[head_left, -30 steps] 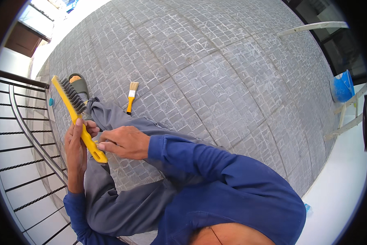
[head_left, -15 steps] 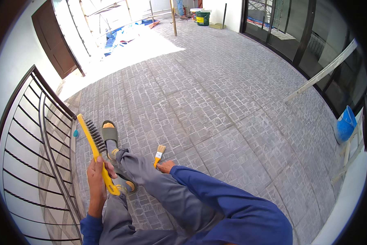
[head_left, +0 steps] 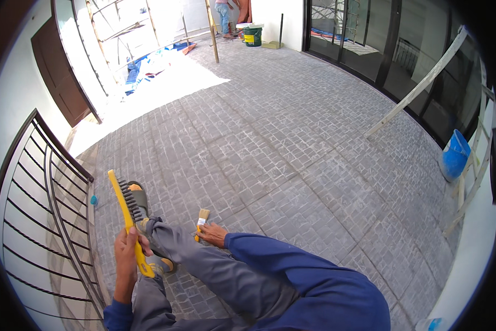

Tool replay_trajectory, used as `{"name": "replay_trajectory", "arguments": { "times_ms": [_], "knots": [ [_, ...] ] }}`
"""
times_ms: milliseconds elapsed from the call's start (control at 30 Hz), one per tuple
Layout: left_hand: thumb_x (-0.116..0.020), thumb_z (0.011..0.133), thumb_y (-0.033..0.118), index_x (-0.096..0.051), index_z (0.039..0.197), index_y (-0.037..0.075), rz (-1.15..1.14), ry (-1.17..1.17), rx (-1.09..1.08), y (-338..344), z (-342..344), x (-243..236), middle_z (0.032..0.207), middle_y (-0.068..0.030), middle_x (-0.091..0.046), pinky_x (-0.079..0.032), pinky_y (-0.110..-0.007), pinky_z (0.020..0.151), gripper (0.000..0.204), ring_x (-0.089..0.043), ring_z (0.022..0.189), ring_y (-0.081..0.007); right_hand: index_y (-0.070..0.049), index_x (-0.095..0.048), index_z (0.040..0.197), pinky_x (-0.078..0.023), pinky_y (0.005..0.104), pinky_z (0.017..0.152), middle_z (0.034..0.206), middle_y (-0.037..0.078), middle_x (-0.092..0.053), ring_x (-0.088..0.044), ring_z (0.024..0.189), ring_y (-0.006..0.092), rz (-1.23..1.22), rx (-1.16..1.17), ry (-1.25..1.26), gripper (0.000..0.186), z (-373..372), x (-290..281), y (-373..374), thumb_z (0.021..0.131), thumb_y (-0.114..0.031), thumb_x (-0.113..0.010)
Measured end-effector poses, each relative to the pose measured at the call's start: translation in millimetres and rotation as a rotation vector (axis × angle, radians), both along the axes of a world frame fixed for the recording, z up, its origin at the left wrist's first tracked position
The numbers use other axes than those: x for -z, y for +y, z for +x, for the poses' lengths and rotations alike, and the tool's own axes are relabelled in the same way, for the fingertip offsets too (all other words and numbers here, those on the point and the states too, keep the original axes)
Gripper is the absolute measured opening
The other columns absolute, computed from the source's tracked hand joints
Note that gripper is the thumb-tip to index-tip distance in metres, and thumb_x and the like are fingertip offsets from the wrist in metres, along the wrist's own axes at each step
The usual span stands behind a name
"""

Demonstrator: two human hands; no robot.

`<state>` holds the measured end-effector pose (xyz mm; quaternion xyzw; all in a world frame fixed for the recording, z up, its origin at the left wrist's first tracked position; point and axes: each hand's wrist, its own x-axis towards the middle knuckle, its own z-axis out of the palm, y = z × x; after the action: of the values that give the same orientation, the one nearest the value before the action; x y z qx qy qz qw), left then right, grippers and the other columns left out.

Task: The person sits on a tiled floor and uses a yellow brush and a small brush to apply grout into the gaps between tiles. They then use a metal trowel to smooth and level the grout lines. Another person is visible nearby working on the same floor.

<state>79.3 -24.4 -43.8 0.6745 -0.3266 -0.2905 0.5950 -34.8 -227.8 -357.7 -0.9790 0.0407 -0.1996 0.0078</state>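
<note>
Head view: left hand (head_left: 125, 249) clenched around yellow wire brush (head_left: 127, 216); right hand (head_left: 213, 234) grasping small paintbrush (head_left: 201, 222) on paved floor (head_left: 292, 165).

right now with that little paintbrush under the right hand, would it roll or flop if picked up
The paintbrush looks small with a slim yellow handle, so probably light and stiff. Its flat bristle head should keep it from rolling on the paving. The right hand is at its handle, which likely lifts easily; only the bristles would bend.

Blue long sleeves, grey trousers, dark sandal (head_left: 138, 197)
</note>
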Motion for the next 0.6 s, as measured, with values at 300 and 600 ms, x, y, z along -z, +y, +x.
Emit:
{"name": "replay_trajectory", "arguments": {
  "times_ms": [300, 600],
  "knots": [
    [-0.047, 0.102, 0.032, -0.05, 0.092, 0.006, 0.029, -0.064, 0.008, 5, 6, 1, 0.072, -0.0051, -0.061, -0.047, -0.023, 0.048, 0.028, -0.059, 0.051, -0.0115, -0.013, -0.07, 0.082, -0.041, 0.0382, 0.081, 0.092, 0.007, -0.06, -0.057, 0.096, 0.0222, -0.092, 0.065, 0.199, 0.016, 50, 18, -1, 0.084, -0.021, -0.056],
    [-0.047, 0.102, 0.038, -0.051, 0.092, 0.008, 0.079, -0.088, -0.052, 19, 21, 12, 0.072, -0.0018, -0.058, -0.041, -0.02, 0.047, 0.032, -0.054, 0.053, -0.0078, -0.009, -0.068, 0.08, -0.039, 0.0378, 0.082, 0.09, 0.007, -0.061, -0.057, 0.095, 0.0213, -0.115, 0.057, 0.215, 0.012, -27, -35, -30, 0.076, -0.02, -0.064]
  ]
}}
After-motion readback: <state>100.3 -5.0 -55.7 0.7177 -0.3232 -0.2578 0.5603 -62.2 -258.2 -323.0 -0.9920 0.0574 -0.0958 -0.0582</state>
